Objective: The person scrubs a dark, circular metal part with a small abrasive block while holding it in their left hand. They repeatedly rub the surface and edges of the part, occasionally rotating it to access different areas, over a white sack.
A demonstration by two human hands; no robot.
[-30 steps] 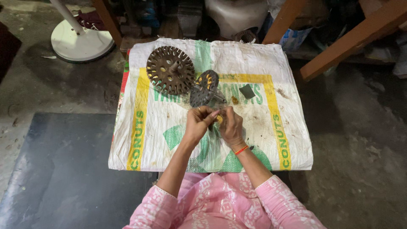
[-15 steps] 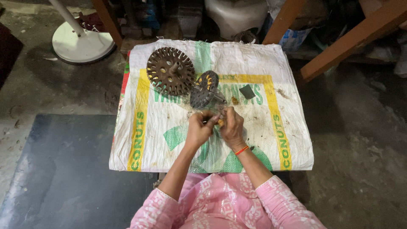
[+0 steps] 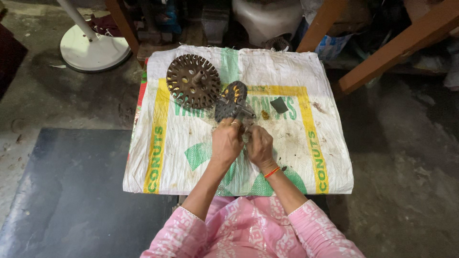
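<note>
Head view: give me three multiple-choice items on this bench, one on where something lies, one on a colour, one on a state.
1. Where does the large slotted metal disc lie on the woven sack?
A. far left part
B. near right corner
C. off the sack, on the floor

2. What colour is the band on the right wrist?
A. blue
B. orange
C. white

3. How are the two hands placed?
A. far apart at the sack's edges
B. close together over the sack's middle
C. resting in the lap

Answers:
1. A, the disc sits toward the far edge, left of the smaller dark metal part.
2. B, an orange band circles the wrist just behind the right hand.
3. B, the left hand and the right hand nearly touch, fingers curled around something small that cannot be made out.
</note>
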